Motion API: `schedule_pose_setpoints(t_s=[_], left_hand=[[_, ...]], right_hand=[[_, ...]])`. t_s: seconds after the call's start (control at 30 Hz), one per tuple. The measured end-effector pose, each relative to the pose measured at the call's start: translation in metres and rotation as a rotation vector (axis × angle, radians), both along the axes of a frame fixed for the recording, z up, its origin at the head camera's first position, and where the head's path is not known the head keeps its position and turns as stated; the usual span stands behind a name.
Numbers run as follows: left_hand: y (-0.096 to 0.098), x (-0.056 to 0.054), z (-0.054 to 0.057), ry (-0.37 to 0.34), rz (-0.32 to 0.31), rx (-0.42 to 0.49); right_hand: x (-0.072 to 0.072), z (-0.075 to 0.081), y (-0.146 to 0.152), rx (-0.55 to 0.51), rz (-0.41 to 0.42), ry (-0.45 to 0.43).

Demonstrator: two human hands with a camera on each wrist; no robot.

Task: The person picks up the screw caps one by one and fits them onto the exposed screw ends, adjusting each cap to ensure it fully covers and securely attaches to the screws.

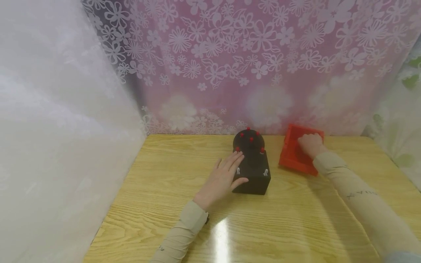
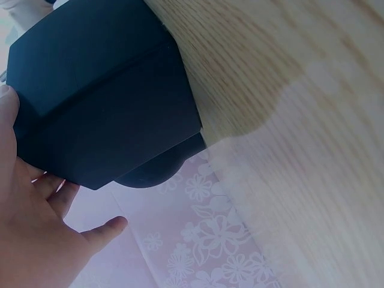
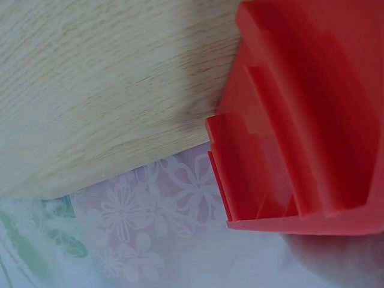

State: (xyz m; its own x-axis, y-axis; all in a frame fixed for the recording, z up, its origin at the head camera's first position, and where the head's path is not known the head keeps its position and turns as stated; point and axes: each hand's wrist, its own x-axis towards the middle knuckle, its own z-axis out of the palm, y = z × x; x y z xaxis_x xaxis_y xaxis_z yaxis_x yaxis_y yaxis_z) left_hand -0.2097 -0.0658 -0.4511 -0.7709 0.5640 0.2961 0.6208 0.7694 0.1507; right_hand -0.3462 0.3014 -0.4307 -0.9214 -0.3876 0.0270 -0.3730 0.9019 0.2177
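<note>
A black box [image 1: 252,184] with a round black disc [image 1: 249,140] at its far end stands on the table, with several red knobs and two small metal levers on it. My left hand [image 1: 223,179] lies against its left side and top, fingers mostly straight and thumb stretched across the front. In the left wrist view, the hand [image 2: 39,231] touches the edge of the box [image 2: 108,102]. To the right, my right hand [image 1: 311,144] grips a red tray [image 1: 297,165] with curled fingers. Its stepped ridges [image 3: 282,138] show in the right wrist view, where the tray mostly hides the hand.
Both things are near the far edge of a wood-grain table [image 1: 164,190]. A pink floral curtain [image 1: 213,73] hangs right behind it. White sheeting [image 1: 65,128] closes off the left, and a leaf-patterned cloth [image 1: 401,128] hangs at the right.
</note>
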Motion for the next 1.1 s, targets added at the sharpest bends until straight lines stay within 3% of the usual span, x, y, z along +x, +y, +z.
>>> schedule_pose_setpoints(t_s=[0.7,0.97,1.1], left_hand=[[0.001,0.001,0.000,0.002,-0.007,-0.001],[0.000,0.000,0.001,0.005,-0.002,-0.002],[-0.001,0.000,0.000,0.007,-0.006,0.001]], right_hand=[[-0.004,-0.018,0.007,0.015,0.024,0.105],[-0.009,-0.020,0.010,0.030,0.041,0.097],[-0.011,-0.020,0.012,-0.034,0.030,0.080]])
